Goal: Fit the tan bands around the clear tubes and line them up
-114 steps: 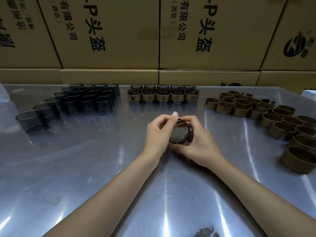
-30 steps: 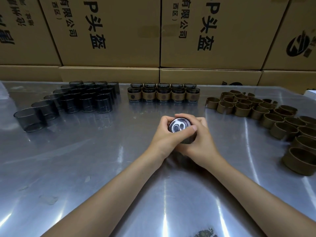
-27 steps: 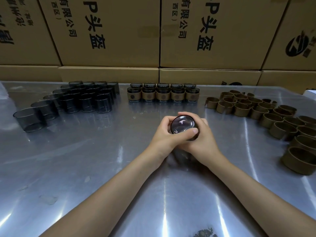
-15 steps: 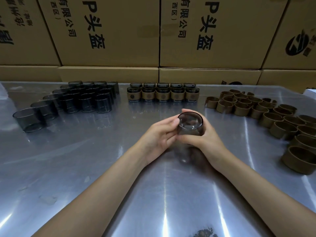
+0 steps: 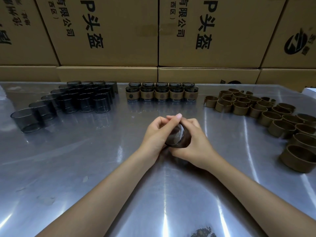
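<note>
Steel table: both hands, left and right, grip one tube; bare tubes far-left, banded row centre-back, loose bands right.

We see bare steel table along the near edge and through the middle. Toward the far left corner stand bare tubes; banded tubes line the far edge; loose bands crowd the right edge. Cardboard boxes wall the far side.
</note>
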Demonstrator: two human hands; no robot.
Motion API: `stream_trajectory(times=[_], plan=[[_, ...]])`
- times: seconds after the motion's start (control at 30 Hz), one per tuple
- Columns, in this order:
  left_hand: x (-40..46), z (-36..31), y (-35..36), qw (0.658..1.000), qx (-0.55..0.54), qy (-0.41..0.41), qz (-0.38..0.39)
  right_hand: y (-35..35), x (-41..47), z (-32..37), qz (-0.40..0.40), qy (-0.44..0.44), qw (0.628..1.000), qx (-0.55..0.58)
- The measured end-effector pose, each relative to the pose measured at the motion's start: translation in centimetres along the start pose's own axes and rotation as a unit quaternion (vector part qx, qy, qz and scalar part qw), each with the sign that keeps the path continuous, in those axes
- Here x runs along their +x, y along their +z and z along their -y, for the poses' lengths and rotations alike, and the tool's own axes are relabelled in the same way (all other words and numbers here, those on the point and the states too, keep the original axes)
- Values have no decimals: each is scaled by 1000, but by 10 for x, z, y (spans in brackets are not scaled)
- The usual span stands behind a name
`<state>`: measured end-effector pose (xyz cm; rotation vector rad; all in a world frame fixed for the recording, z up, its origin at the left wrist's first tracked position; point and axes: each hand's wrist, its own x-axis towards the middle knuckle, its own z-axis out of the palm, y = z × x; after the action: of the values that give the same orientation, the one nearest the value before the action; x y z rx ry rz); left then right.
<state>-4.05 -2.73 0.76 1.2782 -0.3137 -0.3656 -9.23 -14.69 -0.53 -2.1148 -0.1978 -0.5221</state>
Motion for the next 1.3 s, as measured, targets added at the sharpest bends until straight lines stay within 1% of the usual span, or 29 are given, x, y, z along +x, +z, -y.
stream_trajectory(times=[0.1,0.13,0.17,0.23,0.27,0.3,0.33,0.4,0.47,0.53,0.6,0.7,0.77,0.83,0.97,1.03,1.13,1.2,1.3], plan=[[-1,-2,1,1000,11,10,21,1,1,-4,-27,1,1000,8],[-1,-3,2,998,54,36,25,1,1,-4,-46,6,999,8],[0,-4,2,989,122,75,23,0,2,-5,-67,11,998,1],[0,-5,1,954,256,153,-5,-2,3,-6,-93,25,995,-24],[0,-6,0,947,273,167,-18,-3,3,-5,-95,29,995,-32],[0,-7,-1,952,257,162,-24,-4,3,-4,-91,28,995,-32],[0,-8,-3,965,219,142,-28,-5,3,-3,-85,27,996,-23],[0,-10,-6,988,124,83,-41,-6,4,-1,-67,38,997,5],[1,-11,-10,996,63,38,-41,-7,4,0,-51,79,992,81],[2,-12,-14,999,29,23,-32,-10,6,2,-39,151,967,199],[5,-11,-17,999,22,27,-17,-15,9,3,-19,201,940,276],[6,-12,-18,999,16,28,22,-19,13,-1,0,216,929,300],[5,-13,-19,998,-5,26,57,-20,13,-4,-5,207,925,319],[5,-14,-21,997,2,14,71,-21,10,-8,-9,187,920,344],[2,-16,-20,993,107,-2,55,-21,7,-13,-8,141,928,344],[2,-16,-20,992,116,-1,42,-21,7,-13,-4,130,929,347],[4,-14,-24,995,91,-1,36,-23,7,-12,8,133,927,350],[5,-12,-27,996,60,2,66,-22,10,-11,13,151,924,352],[5,-9,-32,992,14,33,119,-22,14,-9,9,199,913,357]])
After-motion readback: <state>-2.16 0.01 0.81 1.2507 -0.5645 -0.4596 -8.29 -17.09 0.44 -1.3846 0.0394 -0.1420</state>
